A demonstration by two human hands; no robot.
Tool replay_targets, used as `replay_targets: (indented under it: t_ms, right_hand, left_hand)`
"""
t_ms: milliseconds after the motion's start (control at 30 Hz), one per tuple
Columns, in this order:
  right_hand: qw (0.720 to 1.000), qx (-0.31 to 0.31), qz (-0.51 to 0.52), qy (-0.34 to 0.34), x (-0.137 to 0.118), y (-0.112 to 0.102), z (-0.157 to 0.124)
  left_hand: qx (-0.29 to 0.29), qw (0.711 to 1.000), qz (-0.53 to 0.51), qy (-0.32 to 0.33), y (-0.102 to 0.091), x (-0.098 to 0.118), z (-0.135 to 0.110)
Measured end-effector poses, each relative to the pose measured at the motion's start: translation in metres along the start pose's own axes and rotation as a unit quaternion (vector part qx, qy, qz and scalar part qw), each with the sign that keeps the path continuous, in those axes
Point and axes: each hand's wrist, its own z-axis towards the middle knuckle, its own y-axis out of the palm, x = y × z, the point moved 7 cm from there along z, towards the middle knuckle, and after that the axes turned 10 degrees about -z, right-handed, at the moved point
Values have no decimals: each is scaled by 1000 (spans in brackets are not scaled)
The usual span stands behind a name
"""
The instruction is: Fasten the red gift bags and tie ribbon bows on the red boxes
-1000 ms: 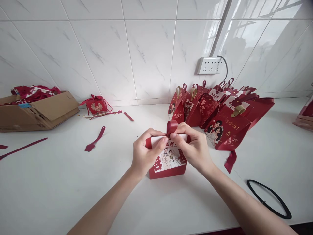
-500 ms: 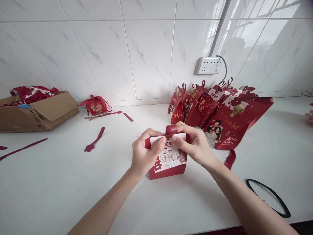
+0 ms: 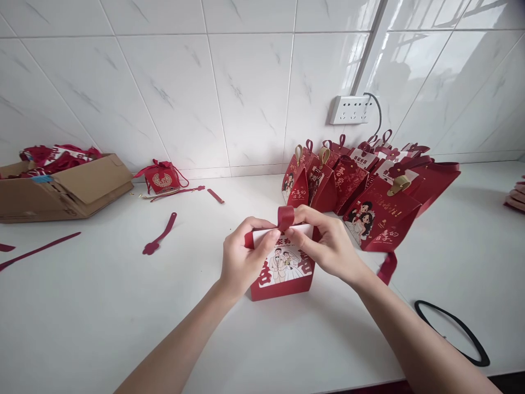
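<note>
At the near middle of the desk, a red gift box stands upright btwn the person's 2 hands, w/ a white card on its front showing 2 cartoon figures. L hand: clamped on the box's upper L edge, thumb flat on the card's top, other fingers bent over behind, so no real gap. R hand: same grip, upper R side, thumb tip pressed just below the strap loop, index finger curled behind it. The 2 thumb tips nearly meet at the loop's base; exact finger contact at the back is hidden. Loop sticks up btwn the hands.

Beyond the R hand, approx. 10 finished-looking red boxes stand in a cluster, w/ loops on top. Near the R forearm: a black ring. Far L: an open cardboard box w/ red items, a small red pouch beside it, & a flower-ended strap lying nearer.
</note>
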Motion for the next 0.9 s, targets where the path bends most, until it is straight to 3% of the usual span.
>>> replay_targets:
  t_ms: [167,267,367,767,900]
  right_hand:
    - [1000,25,0,-6,1,1,-2]
    - [998,56,3,-31,-1,1,-5]
    - [998,51,13,-43,-1,2,-5]
    - [999,13,-4,-45,-3,1,-2]
    - [998,29,25,-52,-2,1,-3]
  left_hand:
    - [31,999,-31,-28,-4,-4,-1]
    - [13,998,-57,-30,-1,-3,-1]
    - [-14,997,-62,-42,2,-3,0]
    - [-38,996,-38,-67,5,-1,4]
    - [-30,997,-42,-60,4,-2,2]
